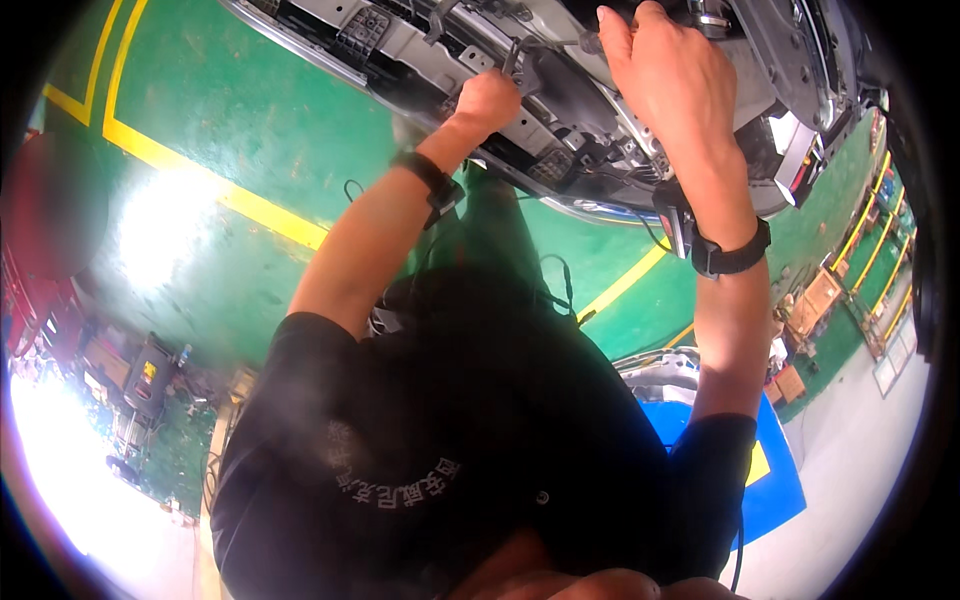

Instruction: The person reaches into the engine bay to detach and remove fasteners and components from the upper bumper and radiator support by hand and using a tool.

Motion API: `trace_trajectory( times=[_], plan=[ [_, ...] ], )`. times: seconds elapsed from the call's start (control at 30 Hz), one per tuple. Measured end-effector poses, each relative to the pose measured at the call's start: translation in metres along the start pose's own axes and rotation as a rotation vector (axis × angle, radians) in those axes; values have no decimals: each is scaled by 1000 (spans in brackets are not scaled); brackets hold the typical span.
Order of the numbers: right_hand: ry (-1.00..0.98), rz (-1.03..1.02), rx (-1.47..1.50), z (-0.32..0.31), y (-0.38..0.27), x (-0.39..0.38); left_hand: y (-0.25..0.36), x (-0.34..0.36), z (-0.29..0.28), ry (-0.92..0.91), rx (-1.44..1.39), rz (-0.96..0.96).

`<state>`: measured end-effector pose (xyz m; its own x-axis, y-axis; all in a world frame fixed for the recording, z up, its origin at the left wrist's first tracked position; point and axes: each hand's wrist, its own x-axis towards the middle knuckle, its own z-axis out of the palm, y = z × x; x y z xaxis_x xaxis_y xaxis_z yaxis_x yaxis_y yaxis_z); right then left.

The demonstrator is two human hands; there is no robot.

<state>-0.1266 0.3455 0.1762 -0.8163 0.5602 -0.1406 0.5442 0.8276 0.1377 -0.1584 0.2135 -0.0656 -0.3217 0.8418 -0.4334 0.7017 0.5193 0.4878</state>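
My left hand (490,102) is closed in a fist at the front of an opened car's engine bay. Just above its fingers is a dark curved piece (512,57); what the fist holds is hidden. Further right, my right hand (680,78) curls over a tool with a dark grip (591,42), which looks like a screwdriver. Its thin shaft points left, toward the curved piece by my left hand. Most of the grip is hidden under the right hand. A black plastic part (565,95) lies between both hands, beside a grey metal crossmember (545,140).
The car's front edge (300,50) runs diagonally before me. At the right, a headlamp-side panel (800,160) juts out. Yellow lines (220,190) cross the green floor (240,110). A blue panel (780,500) lies behind at right; wooden boxes (812,303) stand beyond it.
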Motion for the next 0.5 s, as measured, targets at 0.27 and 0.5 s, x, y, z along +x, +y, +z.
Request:
trace_trajectory(
  times=[0.27,0.5],
  plan=[
    [25,-14,24,-1,1,0,5,-1,0,33,-163,-134],
    [9,-39,16,-1,-3,0,-13,21,35,-24,-194,-97]
  ],
)
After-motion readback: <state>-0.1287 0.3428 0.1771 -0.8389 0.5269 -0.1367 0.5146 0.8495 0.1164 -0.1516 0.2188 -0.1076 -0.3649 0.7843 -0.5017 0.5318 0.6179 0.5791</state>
